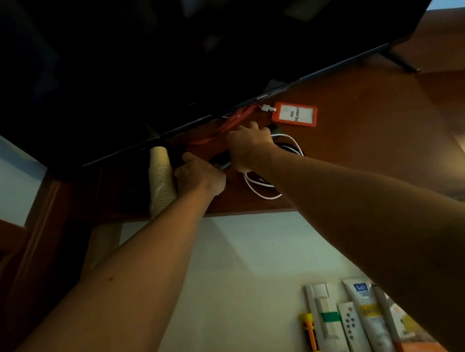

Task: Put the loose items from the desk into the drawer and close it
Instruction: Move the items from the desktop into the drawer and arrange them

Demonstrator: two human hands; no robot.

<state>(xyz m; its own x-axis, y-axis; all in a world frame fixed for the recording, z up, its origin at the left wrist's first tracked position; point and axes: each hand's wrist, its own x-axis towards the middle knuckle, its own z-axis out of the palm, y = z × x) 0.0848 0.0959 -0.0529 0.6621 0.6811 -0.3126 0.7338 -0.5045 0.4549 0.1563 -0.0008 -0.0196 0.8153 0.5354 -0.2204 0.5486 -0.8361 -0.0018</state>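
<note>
Both arms reach far over the open drawer (239,266) to the wooden desk top (371,135). My left hand (199,175) is closed around a dark object (221,159) that lies between the two hands. My right hand (247,143) presses down on the other end of it, beside a red lanyard (226,126) and a coiled white cable (261,189). An orange badge holder (294,114) lies just beyond my right hand. In the drawer's near right corner lie a white remote (353,330), a tube (369,318), a white box (327,322) and a yellow-orange tool (310,337).
A large black TV screen (174,48) stands over the back of the desk, with one foot (399,61) at the right. A stack of paper cups (160,181) lies left of my left hand. Dark wooden furniture (24,254) borders the drawer on the left.
</note>
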